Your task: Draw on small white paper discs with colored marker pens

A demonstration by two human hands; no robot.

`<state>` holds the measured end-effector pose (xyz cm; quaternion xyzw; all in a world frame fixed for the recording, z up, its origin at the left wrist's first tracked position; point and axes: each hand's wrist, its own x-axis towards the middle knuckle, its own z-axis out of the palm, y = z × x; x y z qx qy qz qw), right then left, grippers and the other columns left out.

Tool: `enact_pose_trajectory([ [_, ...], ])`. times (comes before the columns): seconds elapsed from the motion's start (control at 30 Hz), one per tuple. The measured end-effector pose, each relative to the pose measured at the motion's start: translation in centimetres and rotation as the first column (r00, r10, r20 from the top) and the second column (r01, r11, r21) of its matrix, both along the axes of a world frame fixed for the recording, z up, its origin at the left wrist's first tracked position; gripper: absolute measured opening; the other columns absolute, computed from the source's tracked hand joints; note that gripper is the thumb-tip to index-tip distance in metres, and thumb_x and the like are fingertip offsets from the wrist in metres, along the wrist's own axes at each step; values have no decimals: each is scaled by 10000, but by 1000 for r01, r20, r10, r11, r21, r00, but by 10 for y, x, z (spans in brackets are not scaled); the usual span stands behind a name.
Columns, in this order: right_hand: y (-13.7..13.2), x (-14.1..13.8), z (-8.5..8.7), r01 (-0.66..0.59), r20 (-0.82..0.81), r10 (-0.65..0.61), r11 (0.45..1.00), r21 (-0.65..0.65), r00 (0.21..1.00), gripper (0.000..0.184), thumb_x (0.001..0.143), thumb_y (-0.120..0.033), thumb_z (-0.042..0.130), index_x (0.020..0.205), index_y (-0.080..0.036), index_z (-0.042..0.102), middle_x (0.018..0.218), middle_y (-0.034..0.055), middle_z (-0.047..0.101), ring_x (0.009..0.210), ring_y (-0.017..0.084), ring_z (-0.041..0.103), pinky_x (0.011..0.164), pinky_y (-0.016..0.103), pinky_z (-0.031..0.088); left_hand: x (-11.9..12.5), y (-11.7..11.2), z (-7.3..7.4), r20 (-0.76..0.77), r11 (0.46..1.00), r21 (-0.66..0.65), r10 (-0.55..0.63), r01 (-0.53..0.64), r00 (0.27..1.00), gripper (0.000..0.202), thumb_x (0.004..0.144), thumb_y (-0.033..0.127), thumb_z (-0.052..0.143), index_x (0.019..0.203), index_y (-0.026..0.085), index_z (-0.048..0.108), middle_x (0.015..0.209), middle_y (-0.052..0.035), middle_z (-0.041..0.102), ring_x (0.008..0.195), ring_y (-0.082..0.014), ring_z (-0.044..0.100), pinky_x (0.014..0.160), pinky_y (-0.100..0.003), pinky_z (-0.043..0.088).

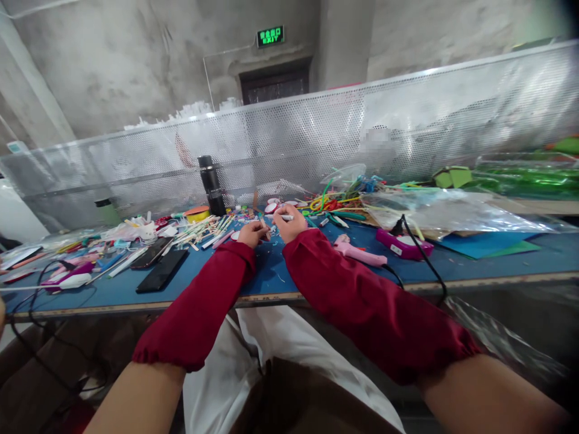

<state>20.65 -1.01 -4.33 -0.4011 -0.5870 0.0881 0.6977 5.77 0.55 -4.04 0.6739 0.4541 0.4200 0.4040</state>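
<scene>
My left hand (252,234) is closed just above the blue table, its fingers pinched on a small tan strip (263,223) that looks like a craft stick. Close beside it on the right, my right hand (292,224) grips a white marker pen (286,217) lying roughly sideways, its left end toward the strip. Both forearms wear dark red sleeve covers. Whether the pen touches the strip is too small to tell. Right of my right hand, a pink glue gun (362,251) rests on the table.
Two dark phones (161,271) lie left of my hands, near loose sticks and pens. A black bottle (211,185) stands against the perforated metal screen (289,141). Purple power strips (404,243) with black cables sit at both sides. Clear plastic sheeting (452,211) covers the right.
</scene>
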Motion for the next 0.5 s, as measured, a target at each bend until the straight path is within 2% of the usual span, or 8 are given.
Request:
enact_pose_trajectory([
  [0.13,-4,0,2,15,6,-15,1000,-3,1000,122,772,-351,560,685,-269,534,664,-8,642,708,190,617,679,304,505,1,5,-1,18,1000,-13,-2,2,1000,154,854,266,751,827,152,650,685,-8,695,633,-134,669,573,-211,431],
  [0.4,-4,0,3,-2,14,2,1000,-12,1000,139,766,-344,563,657,-265,529,656,-3,636,706,189,597,673,308,498,0,5,0,20,1000,-13,-15,15,1000,148,874,239,732,805,146,639,677,-10,690,619,-123,668,537,-193,411],
  [0.5,-2,0,2,-11,37,11,1000,2,999,131,771,-345,560,670,-264,539,657,-7,639,699,187,592,672,309,492,0,6,0,16,1000,-9,-24,24,1000,200,862,275,755,780,148,624,680,-13,692,623,-128,670,542,-197,416],
])
